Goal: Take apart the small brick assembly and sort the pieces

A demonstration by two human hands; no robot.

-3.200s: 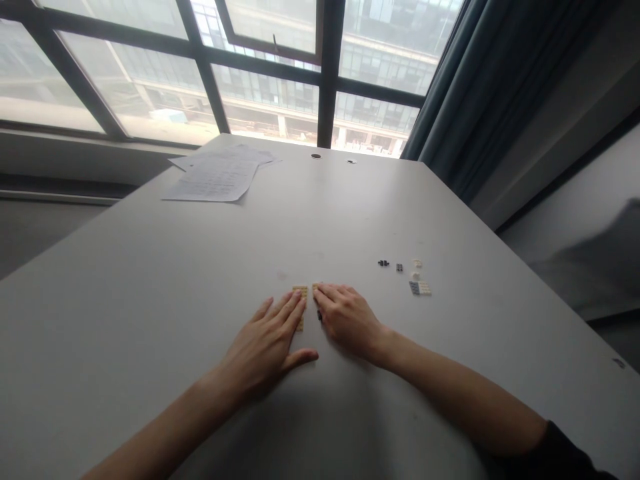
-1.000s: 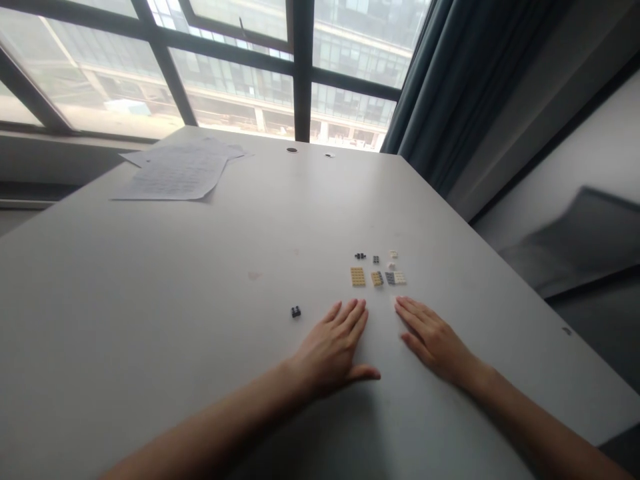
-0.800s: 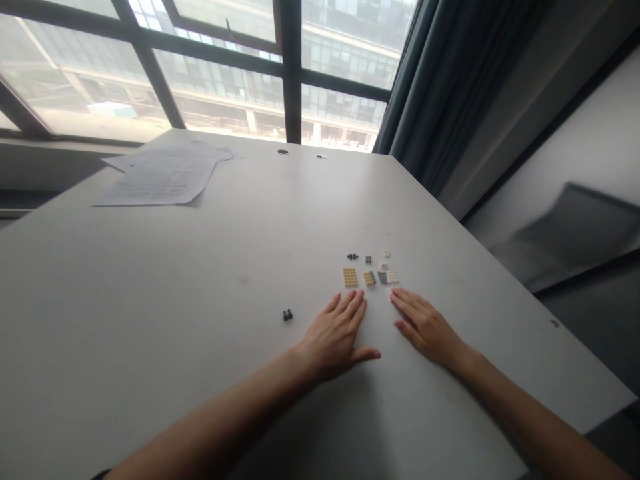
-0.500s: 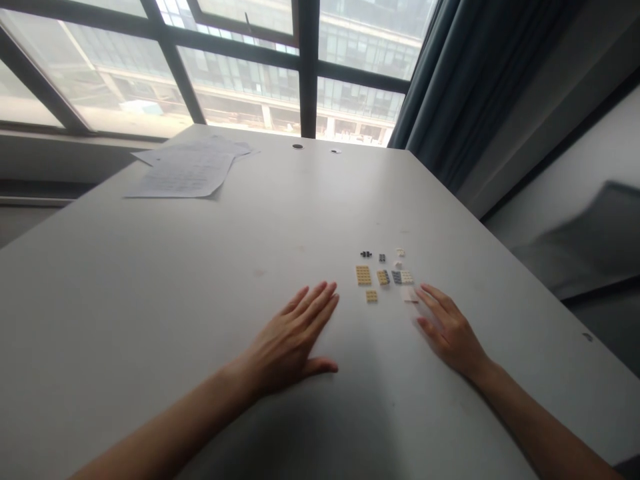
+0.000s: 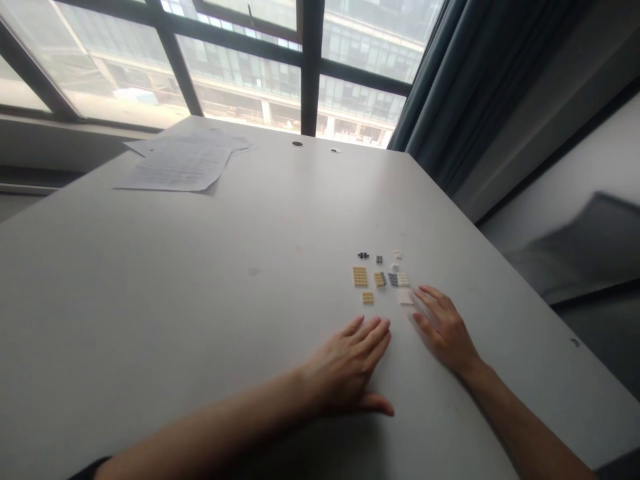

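My left hand [image 5: 350,370] is open and flat, thumb apart from the fingers, just below a small tan building-brick plate [image 5: 368,298]. It holds nothing. My right hand [image 5: 445,333] rests on the table with fingers and thumb apart, its fingertips beside a flat white piece [image 5: 405,297]; whether they touch it I cannot tell. Above lie a larger tan plate [image 5: 360,277], a tan-and-grey piece [image 5: 379,280] and a grey-and-white piece [image 5: 403,280]. Behind them sit a black piece [image 5: 363,255], a small dark grey piece [image 5: 379,259] and two small white pieces [image 5: 397,255].
The white table [image 5: 225,267] reaches back to a window. Printed paper sheets [image 5: 175,163] lie at the far left. Two round holes [image 5: 297,144] are near the far edge. A dark blue curtain [image 5: 465,87] hangs at the right.
My left hand has slid right and toward me, ending below the pieces. The right hand stays nearly in place by the white piece, which now shows its face more fully.
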